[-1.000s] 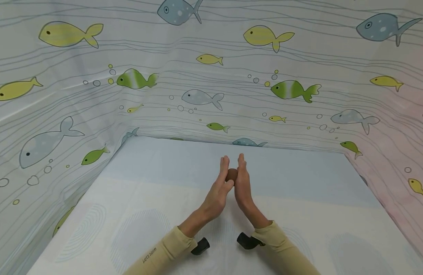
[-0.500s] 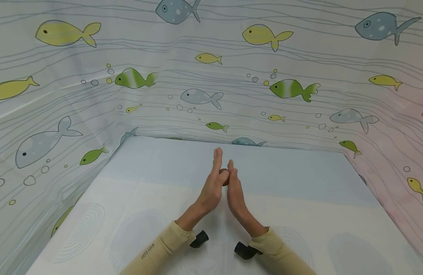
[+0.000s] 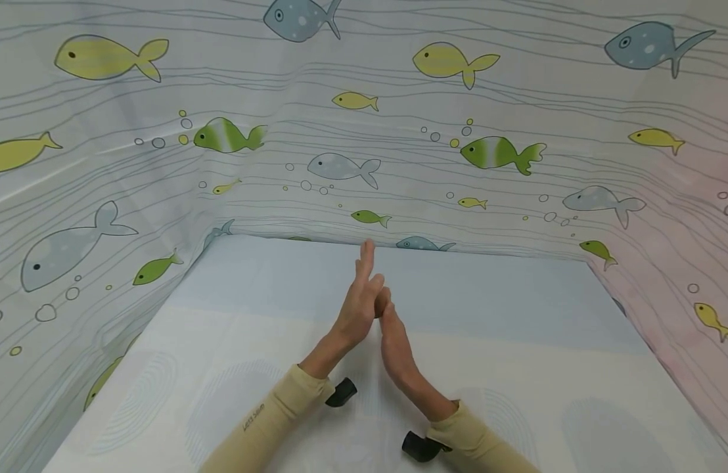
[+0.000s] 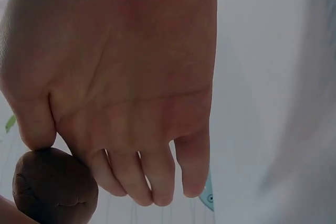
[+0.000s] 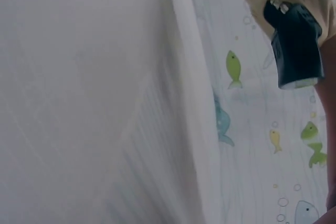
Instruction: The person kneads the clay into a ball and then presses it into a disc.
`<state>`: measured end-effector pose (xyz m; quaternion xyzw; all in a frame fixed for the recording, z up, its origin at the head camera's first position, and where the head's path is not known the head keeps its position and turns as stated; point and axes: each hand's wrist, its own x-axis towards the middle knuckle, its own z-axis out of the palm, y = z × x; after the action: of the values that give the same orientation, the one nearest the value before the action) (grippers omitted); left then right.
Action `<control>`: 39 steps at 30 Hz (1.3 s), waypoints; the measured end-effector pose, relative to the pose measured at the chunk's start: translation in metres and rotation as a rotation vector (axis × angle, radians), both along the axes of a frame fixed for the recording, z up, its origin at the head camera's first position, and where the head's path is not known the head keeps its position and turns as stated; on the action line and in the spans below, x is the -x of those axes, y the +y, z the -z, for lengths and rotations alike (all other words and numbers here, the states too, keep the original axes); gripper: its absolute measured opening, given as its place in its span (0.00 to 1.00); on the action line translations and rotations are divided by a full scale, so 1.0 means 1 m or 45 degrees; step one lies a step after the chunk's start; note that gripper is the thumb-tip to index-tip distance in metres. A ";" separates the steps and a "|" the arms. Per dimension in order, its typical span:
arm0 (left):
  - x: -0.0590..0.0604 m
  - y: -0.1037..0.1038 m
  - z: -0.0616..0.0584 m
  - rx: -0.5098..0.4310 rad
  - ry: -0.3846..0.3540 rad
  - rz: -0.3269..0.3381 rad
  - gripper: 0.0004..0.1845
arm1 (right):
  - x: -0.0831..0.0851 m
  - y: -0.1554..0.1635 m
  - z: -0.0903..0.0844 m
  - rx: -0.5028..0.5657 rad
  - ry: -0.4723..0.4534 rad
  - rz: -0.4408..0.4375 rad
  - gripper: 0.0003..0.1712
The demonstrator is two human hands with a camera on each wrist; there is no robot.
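Palms are set facing each other above the bench (image 3: 518, 368), with a small brown lump (image 4: 52, 187), apparently clay or dough, trapped between them. Left to right: the left hand (image 3: 357, 309) is held edge-up with fingers straight and extended forward past the right; in the left wrist view the lump is seen touching the base of the thumb, the fingers lying straight and close together. The right hand (image 3: 395, 341) is pressed flat against it from the other side, fingers straight, set further back. This offset of flat palms is judged consistent with rolling the lump; no curled grip is applied. In the head view the lump is almost wholly hidden. Small writing is printed on the left sleeve (image 3: 254, 420); it cannot be read reliably. A fish-patterned curtain (image 3: 494, 151) surrounds the bench.
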<state>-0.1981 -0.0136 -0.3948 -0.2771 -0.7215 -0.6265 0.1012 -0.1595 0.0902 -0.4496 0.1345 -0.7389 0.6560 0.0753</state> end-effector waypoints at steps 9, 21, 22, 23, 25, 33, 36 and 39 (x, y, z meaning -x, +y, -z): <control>0.010 -0.005 -0.002 0.002 -0.050 -0.009 0.36 | -0.014 -0.004 -0.003 0.012 -0.015 -0.059 0.30; 0.017 -0.008 0.023 0.022 -0.206 0.075 0.35 | -0.022 -0.002 -0.038 -0.051 0.078 -0.032 0.34; 0.016 -0.007 0.026 0.026 -0.212 0.094 0.35 | -0.021 -0.001 -0.041 -0.054 0.094 -0.022 0.33; 0.014 -0.006 0.027 0.028 -0.215 0.112 0.35 | -0.019 -0.001 -0.043 -0.056 0.102 -0.011 0.33; 0.009 -0.004 0.029 0.018 -0.210 0.146 0.34 | -0.016 0.000 -0.045 -0.049 0.111 0.007 0.32; -0.003 0.001 0.025 0.009 -0.209 0.182 0.35 | -0.004 0.004 -0.045 -0.032 0.137 0.034 0.32; -0.006 0.001 0.025 0.002 -0.215 0.194 0.35 | -0.001 0.006 -0.044 -0.040 0.139 0.026 0.34; -0.008 0.001 0.025 -0.010 -0.227 0.191 0.36 | 0.001 0.007 -0.041 -0.040 0.134 0.001 0.35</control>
<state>-0.1900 -0.0128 -0.4199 -0.2731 -0.7024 -0.6572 -0.0094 -0.1602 0.0967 -0.4084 0.1695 -0.7442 0.6363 0.1122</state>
